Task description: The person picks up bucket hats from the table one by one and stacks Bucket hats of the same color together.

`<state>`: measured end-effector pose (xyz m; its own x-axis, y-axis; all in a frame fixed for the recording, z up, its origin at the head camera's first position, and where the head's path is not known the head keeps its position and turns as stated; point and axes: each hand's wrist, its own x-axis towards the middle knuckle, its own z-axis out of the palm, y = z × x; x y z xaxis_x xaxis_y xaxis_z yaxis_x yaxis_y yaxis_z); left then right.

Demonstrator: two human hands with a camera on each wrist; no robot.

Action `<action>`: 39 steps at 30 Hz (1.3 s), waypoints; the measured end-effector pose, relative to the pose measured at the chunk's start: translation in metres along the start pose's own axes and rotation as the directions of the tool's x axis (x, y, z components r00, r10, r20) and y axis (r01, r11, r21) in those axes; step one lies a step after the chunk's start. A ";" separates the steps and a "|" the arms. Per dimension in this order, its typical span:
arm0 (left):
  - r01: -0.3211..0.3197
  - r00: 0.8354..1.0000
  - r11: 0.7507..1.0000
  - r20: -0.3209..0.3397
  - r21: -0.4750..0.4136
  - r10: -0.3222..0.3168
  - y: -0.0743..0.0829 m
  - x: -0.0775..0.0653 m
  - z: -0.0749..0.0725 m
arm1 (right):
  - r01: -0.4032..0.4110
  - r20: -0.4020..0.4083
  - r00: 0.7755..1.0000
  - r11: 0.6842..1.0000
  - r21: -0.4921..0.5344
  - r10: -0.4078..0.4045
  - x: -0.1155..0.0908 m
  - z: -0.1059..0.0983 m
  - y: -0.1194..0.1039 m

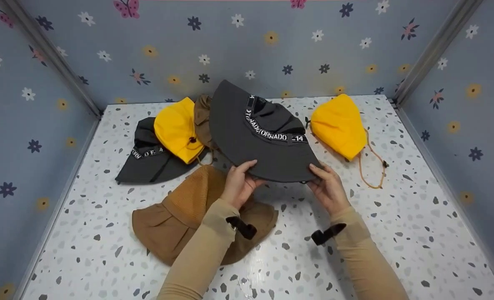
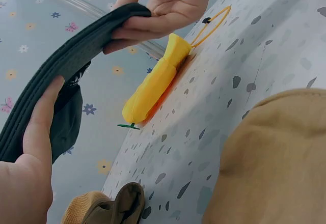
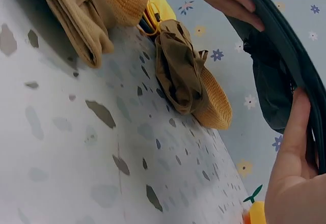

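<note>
Sleeves, head view: tan (image 1: pixel 201 254), nearest the camera, reaching up from five and seven o'clock, a black strap at each wrist.
Dark hat, head view: the raised dark grey hat (image 1: pixel 253 156) is above the table (image 1: pixel 417 233) at mid-frame, tilted, its "TORNADO" lettering showing; it serves as the clock's centre for the next five lines.
Left hand, head view: the left hand (image 1: pixel 237 189) grasps the brim at seven o'clock, thumb on top.
Right hand, head view: the right hand (image 1: pixel 329 187) grasps the same brim at four o'clock.
Brown hats, head view: the front brown hat (image 1: pixel 163 231) lies at seven o'clock, partly behind the left sleeve; the rear brown hat (image 1: pixel 202 116) shows at ten o'clock.
Yellow hats, head view: the right yellow hat (image 1: pixel 340 127) lies at three o'clock with a cord loop; the left yellow hat (image 1: pixel 178 129) is at nine o'clock.
Second dark hat, head view: the second dark hat (image 1: pixel 171 168) lies at nine o'clock, partly covered by the left yellow hat.
Brim, left wrist view: the left thumb presses it at nine o'clock, the right hand's fingers hold it at twelve.
Brim, right wrist view: the right hand grips it at four o'clock, the left hand's fingers touch it at one.
</note>
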<state>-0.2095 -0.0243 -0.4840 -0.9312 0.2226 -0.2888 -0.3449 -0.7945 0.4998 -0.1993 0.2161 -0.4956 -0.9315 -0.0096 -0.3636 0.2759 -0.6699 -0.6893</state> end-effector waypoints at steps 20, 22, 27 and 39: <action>0.031 0.999 0.999 -0.009 0.026 -0.031 -0.027 -0.003 0.003 | 0.090 -0.021 0.996 0.957 0.274 -0.087 -0.007 0.032 0.031; 0.032 0.999 0.998 -0.015 0.047 -0.031 -0.032 -0.004 0.004 | 0.101 -0.021 0.995 0.947 0.305 -0.099 -0.009 0.035 0.034; 0.046 0.999 0.992 -0.007 0.115 -0.045 -0.042 -0.004 0.005 | 0.119 -0.018 0.992 0.927 0.357 -0.121 -0.011 0.041 0.040; 0.065 0.997 0.965 -0.051 0.252 -0.054 -0.051 -0.003 -0.008 | 0.141 -0.040 0.990 0.923 0.358 -0.136 -0.011 0.038 0.043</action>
<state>-0.1886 0.0105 -0.5153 -0.9041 0.2360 -0.3563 -0.4233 -0.6100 0.6698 -0.1859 0.1597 -0.4972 -0.9503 0.1111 -0.2910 0.0382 -0.8856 -0.4629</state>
